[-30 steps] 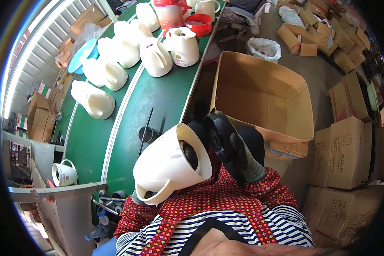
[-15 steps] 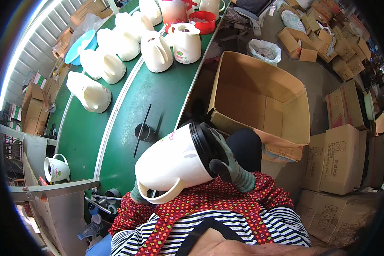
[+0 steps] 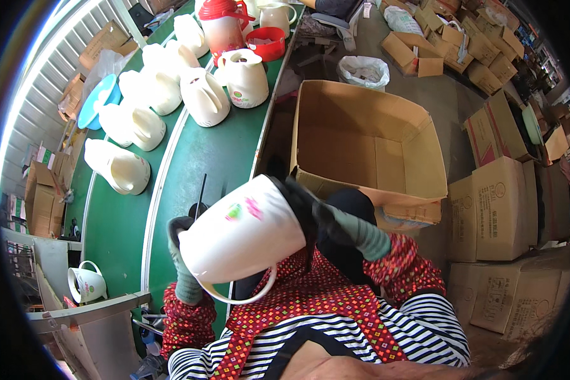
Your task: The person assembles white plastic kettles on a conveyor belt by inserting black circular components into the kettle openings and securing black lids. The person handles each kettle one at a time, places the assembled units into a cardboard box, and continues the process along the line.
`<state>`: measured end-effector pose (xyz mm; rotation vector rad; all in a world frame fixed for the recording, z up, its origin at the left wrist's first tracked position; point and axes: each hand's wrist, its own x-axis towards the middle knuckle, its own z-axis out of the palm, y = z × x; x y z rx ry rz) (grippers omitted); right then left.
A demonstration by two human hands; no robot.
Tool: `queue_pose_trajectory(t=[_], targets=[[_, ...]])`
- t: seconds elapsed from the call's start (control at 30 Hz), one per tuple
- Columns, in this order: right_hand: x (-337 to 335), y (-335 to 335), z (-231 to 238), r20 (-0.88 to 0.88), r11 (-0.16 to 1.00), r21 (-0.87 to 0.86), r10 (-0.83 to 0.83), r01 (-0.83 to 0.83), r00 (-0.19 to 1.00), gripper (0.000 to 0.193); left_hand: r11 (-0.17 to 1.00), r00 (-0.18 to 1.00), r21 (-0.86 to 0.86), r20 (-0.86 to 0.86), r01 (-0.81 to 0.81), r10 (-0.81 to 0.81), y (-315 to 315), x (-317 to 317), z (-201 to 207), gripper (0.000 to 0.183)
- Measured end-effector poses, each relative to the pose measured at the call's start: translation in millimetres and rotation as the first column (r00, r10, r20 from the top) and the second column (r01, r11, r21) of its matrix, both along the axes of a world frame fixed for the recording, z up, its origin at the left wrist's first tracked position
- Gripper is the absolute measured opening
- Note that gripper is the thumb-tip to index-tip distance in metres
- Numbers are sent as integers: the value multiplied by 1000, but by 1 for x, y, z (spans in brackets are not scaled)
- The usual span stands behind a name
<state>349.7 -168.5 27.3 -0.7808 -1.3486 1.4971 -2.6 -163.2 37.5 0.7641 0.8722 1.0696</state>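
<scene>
A white thermos jug shell (image 3: 244, 237) with a pink and green print lies tipped on its side in front of my chest, its handle toward me. My left hand (image 3: 181, 250), in a grey-green glove with dark fingers, holds its left end. At the opposite end my right hand (image 3: 335, 225), gloved the same way, is closed round the black base; motion blurs its fingers. Just behind the jug, a thin black rod (image 3: 202, 190) rises from a dark round piece on the green bench, which the jug partly hides.
Several white jug shells (image 3: 204, 98) stand on the green bench (image 3: 190, 155), with a red jug (image 3: 221, 28), a red bowl (image 3: 266, 45) and a blue basin (image 3: 99, 101). A large open carton (image 3: 367, 139) stands right of the bench. Closed cartons (image 3: 503, 209) are stacked at far right.
The jug has turned, so its print now faces up. My left hand has come into sight at its left end. The whole view has shifted slightly.
</scene>
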Motion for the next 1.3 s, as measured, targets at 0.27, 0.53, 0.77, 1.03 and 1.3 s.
queue_pose_trajectory(t=[0.27, 0.53, 0.77, 1.03, 1.3], targets=[[-26, -16, 6, -351, 991, 0, -127, 135, 928, 74, 997, 987, 53, 153, 52, -59, 13, 20, 1, 45], [-25, -22, 53, -416, 986, 160, 32, 39, 909, 77, 963, 914, -202, 396, 177, -85, 7, -14, 5, 73], [2, -10, 113, 472, 606, 746, -187, -277, 861, 116, 917, 890, -184, 366, 354, -270, -14, 48, -22, 70], [-21, -23, -10, -379, 984, -22, -173, 178, 909, 58, 951, 864, 265, -503, 158, -3, 25, 32, 34, 55], [-27, -39, -7, -500, 877, -480, -288, 16, 816, 78, 863, 643, 365, -764, 349, 63, 24, 25, 46, 41]])
